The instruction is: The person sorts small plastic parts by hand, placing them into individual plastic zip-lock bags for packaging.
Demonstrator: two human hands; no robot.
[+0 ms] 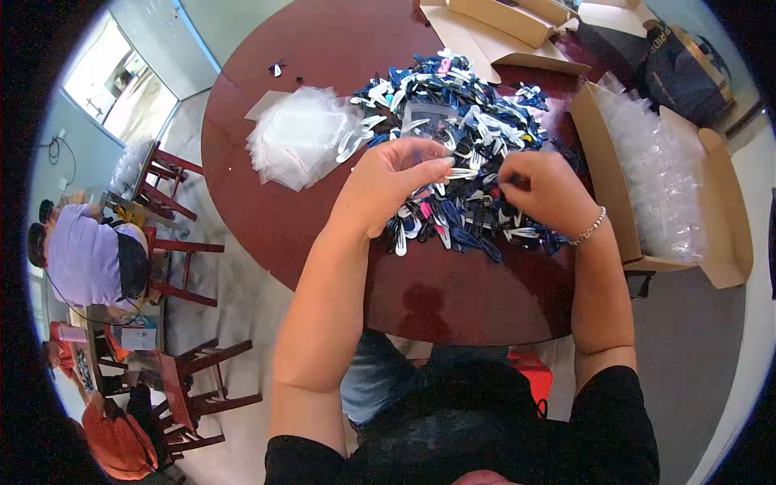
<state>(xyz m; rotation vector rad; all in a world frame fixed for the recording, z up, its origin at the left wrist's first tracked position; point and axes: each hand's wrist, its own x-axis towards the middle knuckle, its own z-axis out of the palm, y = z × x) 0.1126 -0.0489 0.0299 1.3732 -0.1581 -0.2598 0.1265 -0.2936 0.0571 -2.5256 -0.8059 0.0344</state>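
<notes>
A large heap of snap hair clips (pixel 461 218), mostly black, dark blue and white with a few pink ones, lies on the round dark red table (pixel 461 303). My left hand (pixel 390 179) is closed over the heap's left side, its thumb and fingers pinching a clear plastic bag (pixel 424 115). Whether clips are inside that bag cannot be made out. My right hand (pixel 550 192), with a beaded bracelet at the wrist, is at the heap's right side. Its fingers are curled together among the clips, and their tips hide whatever they grip.
A stack of flat clear bags (pixel 299 137) lies left of the heap. On the right stands a cardboard box (pixel 602 170) of filled clear packets (pixel 659 186). Open cardboard (pixel 517 36) is at the back. Wooden stools (pixel 182 376) and two seated people are at left.
</notes>
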